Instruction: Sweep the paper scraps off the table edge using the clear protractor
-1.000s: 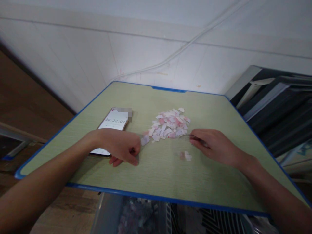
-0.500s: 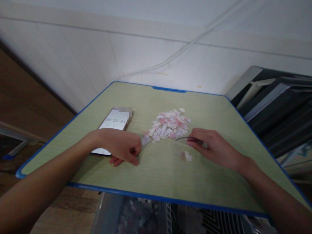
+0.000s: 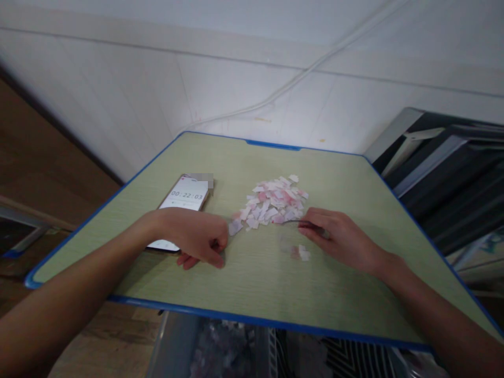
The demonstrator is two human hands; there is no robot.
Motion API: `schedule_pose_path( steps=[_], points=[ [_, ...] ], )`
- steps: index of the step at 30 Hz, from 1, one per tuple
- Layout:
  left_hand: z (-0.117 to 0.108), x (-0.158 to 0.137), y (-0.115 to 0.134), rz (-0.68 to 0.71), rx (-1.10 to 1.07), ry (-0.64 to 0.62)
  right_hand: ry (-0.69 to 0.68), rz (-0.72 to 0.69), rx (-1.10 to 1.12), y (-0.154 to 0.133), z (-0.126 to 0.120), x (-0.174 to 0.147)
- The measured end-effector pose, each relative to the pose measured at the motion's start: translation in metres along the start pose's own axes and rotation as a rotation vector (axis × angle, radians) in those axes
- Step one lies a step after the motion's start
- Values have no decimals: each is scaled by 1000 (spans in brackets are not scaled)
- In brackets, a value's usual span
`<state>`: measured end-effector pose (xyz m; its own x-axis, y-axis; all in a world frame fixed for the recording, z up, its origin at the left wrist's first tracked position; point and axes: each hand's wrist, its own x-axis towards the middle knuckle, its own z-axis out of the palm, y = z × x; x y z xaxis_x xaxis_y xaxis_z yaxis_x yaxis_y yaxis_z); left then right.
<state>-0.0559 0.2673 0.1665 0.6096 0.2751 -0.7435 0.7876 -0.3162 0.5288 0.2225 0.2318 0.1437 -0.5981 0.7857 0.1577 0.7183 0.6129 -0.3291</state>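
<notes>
My right hand (image 3: 334, 239) pinches slim curved tweezers (image 3: 311, 224), their tip at the near right edge of a heap of small white and pink paper pieces (image 3: 275, 202). A few more scraps (image 3: 303, 253) lie on the table just below the tweezers. Closed with its knuckles toward the heap, my left hand (image 3: 200, 236) rests on the near side, close to a loose piece (image 3: 235, 227). Its inner fingers are hidden, so what they hold, if anything, cannot be made out. Partly under my left wrist is a phone (image 3: 185, 191) showing 00:22:03.
The light green table (image 3: 244, 283) has a blue rim and stands against a white wall (image 3: 244, 84) with a cable running along it. Below the near edge is a clear bin (image 3: 224, 346) of small pieces. Dark folded boards (image 3: 452, 163) lean at the right.
My right hand has shifted slightly left and away from me, bringing the tweezers' tip up to the heap's near edge. My left hand and the phone have stayed put.
</notes>
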Motion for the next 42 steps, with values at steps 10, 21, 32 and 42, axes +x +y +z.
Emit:
schedule_pose_path(
  steps=[10, 21, 32, 42],
  points=[
    [0, 1, -2, 1, -9, -1, -14, -11, 6, -2, 0, -1],
    [1, 1, -2, 5, -6, 1, -35, -5, -3, -1, 0, -1],
    [0, 1, -1, 8, -9, 0, -44, -2, -8, -3, -1, 0],
    [1, 1, -4, 31, 0, 6, -40, -12, -15, -7, -1, -1]
  ],
)
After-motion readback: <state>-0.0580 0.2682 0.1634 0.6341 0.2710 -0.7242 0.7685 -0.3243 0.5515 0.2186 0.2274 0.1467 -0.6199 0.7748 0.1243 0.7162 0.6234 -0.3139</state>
